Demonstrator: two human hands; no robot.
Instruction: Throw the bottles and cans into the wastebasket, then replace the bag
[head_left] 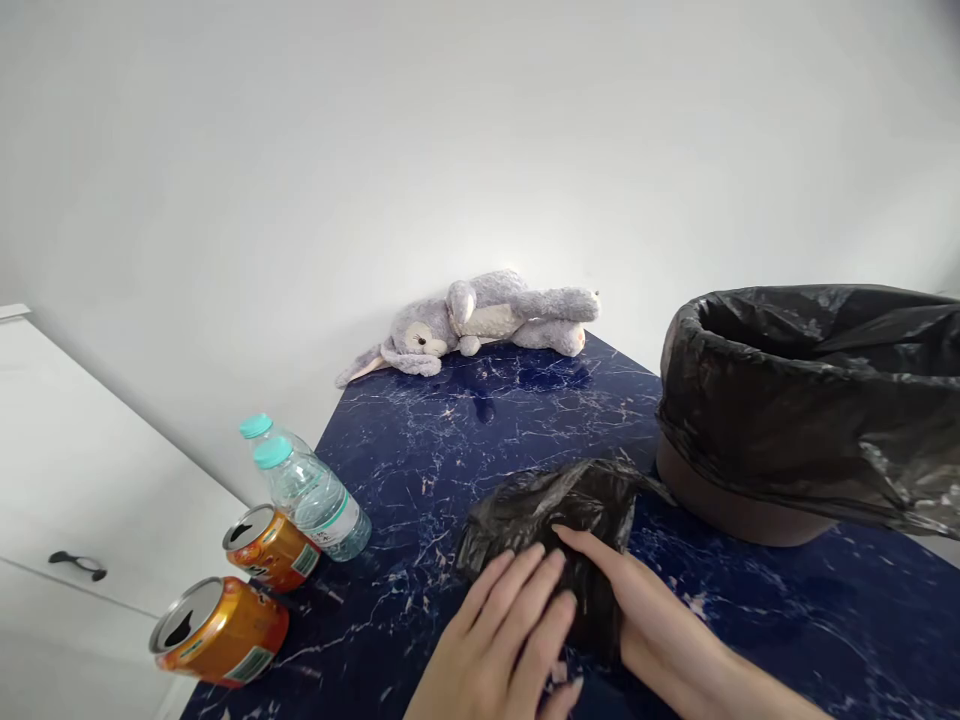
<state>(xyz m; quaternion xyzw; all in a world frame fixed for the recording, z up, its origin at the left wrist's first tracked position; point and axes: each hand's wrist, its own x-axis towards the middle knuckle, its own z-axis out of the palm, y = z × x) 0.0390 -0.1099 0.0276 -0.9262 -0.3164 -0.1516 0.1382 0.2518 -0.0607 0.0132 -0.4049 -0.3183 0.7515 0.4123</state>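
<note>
A crumpled black plastic bag (540, 500) lies near the front of the dark blue marbled table. My left hand (495, 635) rests at its near edge, fingers stretched out and slightly apart. From the right, my right hand (652, 605) holds the bag, its thumb over the top; the other fingers are hidden behind the plastic. Just right of the bag stands a brown bin (735, 500) with a black liner (780, 410) folded over its rim. A thin strip of the bag stretches toward the bin's base.
To the left stand two orange drink cans (225, 630), both with opened tops, and two clear bottles (319, 505) with teal caps. A grey plush rabbit (487, 310) lies on its side against the white wall. A white cabinet (90, 480) is at the far left.
</note>
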